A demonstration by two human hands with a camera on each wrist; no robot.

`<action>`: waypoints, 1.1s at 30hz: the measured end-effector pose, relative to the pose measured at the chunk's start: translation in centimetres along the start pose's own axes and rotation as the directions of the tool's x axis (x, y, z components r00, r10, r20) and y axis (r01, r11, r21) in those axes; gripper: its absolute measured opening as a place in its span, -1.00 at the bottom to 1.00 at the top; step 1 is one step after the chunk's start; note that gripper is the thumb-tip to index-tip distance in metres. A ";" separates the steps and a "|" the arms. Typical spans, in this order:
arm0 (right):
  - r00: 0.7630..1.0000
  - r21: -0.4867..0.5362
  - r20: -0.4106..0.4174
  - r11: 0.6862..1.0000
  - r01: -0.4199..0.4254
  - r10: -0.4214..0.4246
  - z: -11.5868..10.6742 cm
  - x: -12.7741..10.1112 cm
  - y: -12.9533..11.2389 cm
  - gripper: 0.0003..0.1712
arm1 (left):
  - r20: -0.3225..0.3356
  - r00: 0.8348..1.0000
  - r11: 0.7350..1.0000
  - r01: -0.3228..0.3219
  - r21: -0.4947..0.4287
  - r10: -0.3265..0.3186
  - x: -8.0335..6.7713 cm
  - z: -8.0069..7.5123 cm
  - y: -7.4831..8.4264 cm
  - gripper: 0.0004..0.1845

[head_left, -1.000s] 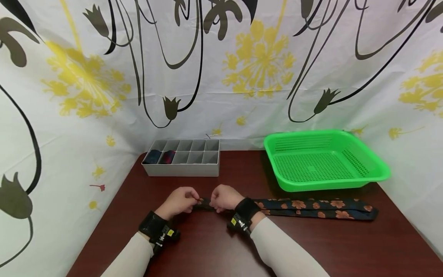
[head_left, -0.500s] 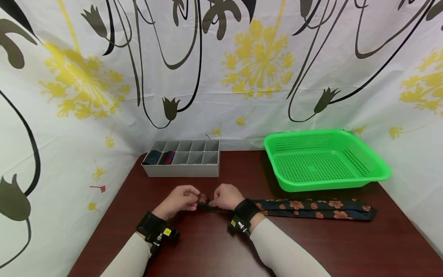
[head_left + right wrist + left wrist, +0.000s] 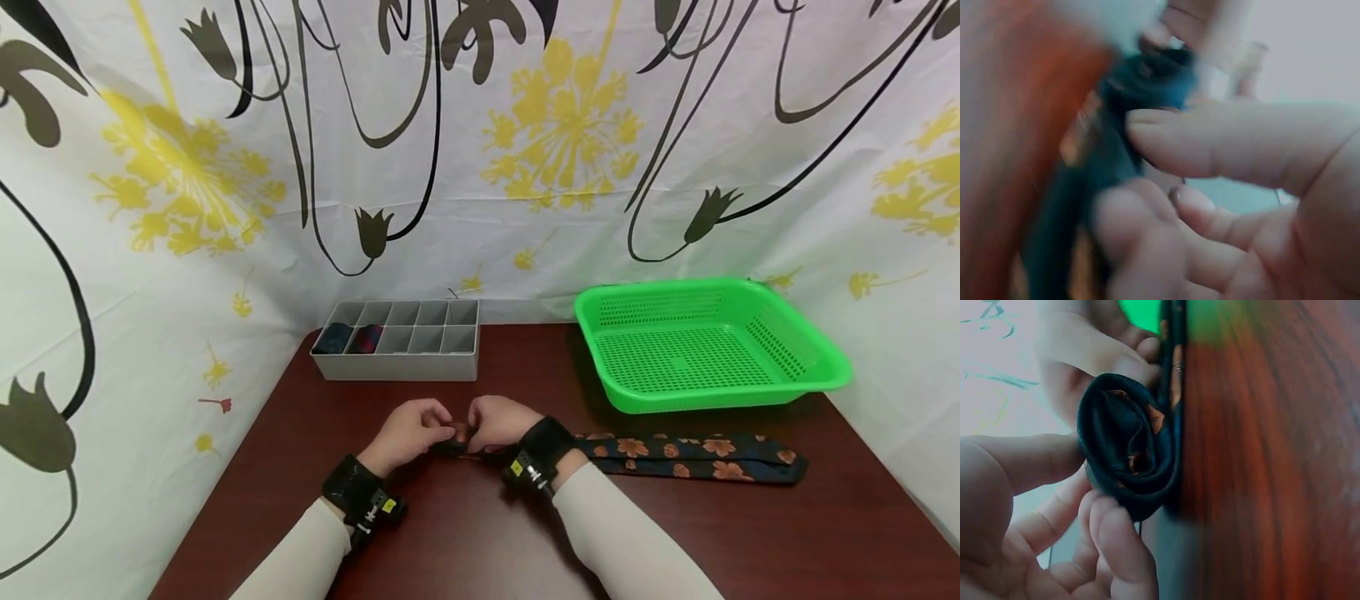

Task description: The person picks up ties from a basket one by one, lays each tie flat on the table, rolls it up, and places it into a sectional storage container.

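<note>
A dark necktie [image 3: 697, 458] with orange flowers lies lengthwise across the table, its wide end to the right. Its left end is wound into a coil [image 3: 1171, 450], seen from the side in the left wrist view. My left hand [image 3: 408, 433] holds this coil between thumb and fingers. Just right of it, my right hand [image 3: 506, 421] pinches the tie, thumb and fingertips at the coil; the right wrist view is blurred there. Part of the tie is hidden behind my right hand and wrist.
A grey divided box [image 3: 397, 367] stands at the back left, with a dark blue roll [image 3: 333, 337] and a red-and-blue roll [image 3: 366, 338] in two front compartments. At the back right is a green plastic basket [image 3: 720, 402]. A patterned curtain hangs behind the dark wooden table [image 3: 465, 542].
The coil has grown and moved to the right, and my left hand has shifted right with it. The wide end of the necktie has slid slightly left.
</note>
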State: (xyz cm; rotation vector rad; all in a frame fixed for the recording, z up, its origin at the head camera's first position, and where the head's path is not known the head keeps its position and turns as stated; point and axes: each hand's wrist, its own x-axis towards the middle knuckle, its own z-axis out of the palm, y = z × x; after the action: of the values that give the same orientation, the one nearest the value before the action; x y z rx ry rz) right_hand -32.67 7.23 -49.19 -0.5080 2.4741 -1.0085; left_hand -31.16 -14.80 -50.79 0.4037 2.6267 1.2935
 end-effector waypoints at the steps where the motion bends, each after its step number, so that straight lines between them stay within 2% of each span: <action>1: 0.999 0.045 0.039 0.999 -0.015 0.013 -0.5 -0.1 0.2 -0.80 | -0.008 1.000 0.999 0.004 0.032 -0.004 0.1 0.2 0.1 -0.86; 4: 0.996 0.128 0.092 0.991 -0.034 0.022 -1.2 -0.4 0.9 -0.86 | -0.019 1.000 0.996 0.024 0.089 -0.023 0.2 0.8 0.2 -0.85; 6: 0.996 0.149 0.094 0.988 -0.028 0.014 -1.2 -0.5 1.2 -0.81 | -0.018 0.999 0.996 0.035 0.085 -0.034 0.3 1.1 0.2 -0.84; 12: 0.999 0.110 0.026 0.993 -0.031 0.028 -0.7 -0.8 1.2 -0.75 | 0.041 0.998 0.999 0.042 0.012 -0.042 0.5 0.9 0.4 -0.83; 15: 0.999 0.102 0.003 0.994 -0.045 0.045 -0.6 -0.8 1.0 -0.74 | 0.045 0.995 0.996 0.090 -0.001 -0.090 0.1 0.2 0.5 -0.85; 19: 0.998 0.089 -0.023 0.995 -0.049 0.051 -0.4 -0.6 1.0 -0.72 | 0.028 0.989 0.989 0.145 0.030 -0.146 -0.5 -0.7 0.4 -0.85; 22: 0.999 0.078 -0.049 0.997 -0.014 0.018 -0.2 -0.8 1.5 -0.71 | 0.066 0.991 0.993 0.118 -0.005 -0.117 -0.5 -0.9 0.1 -0.87; 27: 0.993 0.083 -0.113 0.996 0.046 -0.036 0.2 -1.1 2.8 -0.69 | 0.148 0.987 0.985 0.086 -0.152 -0.063 -0.2 -0.7 0.3 -0.90; 30: 0.990 0.102 -0.139 0.993 0.052 -0.038 0.5 -1.2 3.1 -0.69 | 0.164 0.985 0.977 0.083 -0.196 -0.051 -0.2 -0.6 0.7 -0.91; 33: 0.989 0.100 -0.143 0.993 0.058 -0.043 0.5 -1.0 3.0 -0.71 | 0.155 0.988 0.979 0.057 -0.195 -0.027 -0.2 -0.5 1.0 -0.92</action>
State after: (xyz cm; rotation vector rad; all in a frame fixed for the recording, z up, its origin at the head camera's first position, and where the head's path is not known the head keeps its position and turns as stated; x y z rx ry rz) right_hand -32.05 9.44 -51.49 -0.4836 2.5259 -1.2252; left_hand -31.00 -14.62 -49.72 0.3950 2.3425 1.4345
